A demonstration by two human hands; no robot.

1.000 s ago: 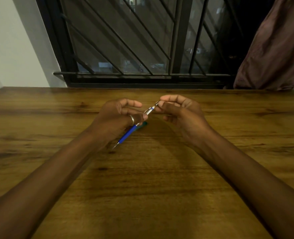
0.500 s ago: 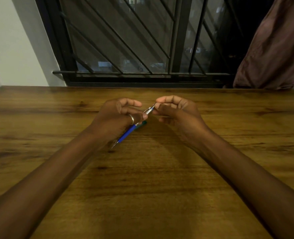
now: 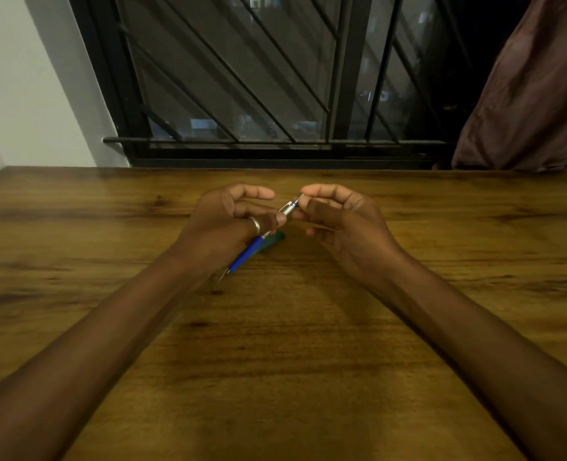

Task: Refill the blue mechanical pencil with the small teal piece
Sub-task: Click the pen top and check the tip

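Wooden table [image 3: 308,377] pushed up against a dark barred window [image 3: 242,78], brownish curtain [image 3: 534,94] at 2 o'clock, white wall at 10 o'clock. Both bare forearms come in from the bottom corners and meet mid-table. Left hand [image 3: 228,227], ring on one finger, wraps the blue mechanical pencil [image 3: 247,252] mid-barrel: thumb and fingers closed on it, index finger extended loose above. Pencil runs diagonal, writing tip low at 7 o'clock near the table, silver cap end up at 1 o'clock. Right hand [image 3: 342,221] sits just beside the left, at its 3 o'clock, thumb and forefinger pinched together right at the silver cap end; can't tell if they grip the cap itself or a lead, too small. Remaining right fingers curl into the palm. Small teal piece [image 3: 272,241] lies on the table under the pencil, just behind the blue barrel, partly hidden by it, untouched by either hand. My read: step in hand is working the cap end, opening or feeding the barrel. The next move calls for a steady left grip, barrel kept tilted cap-up, and a fine axial right-hand pinch. Risk: snapped lead or a dropped cap.
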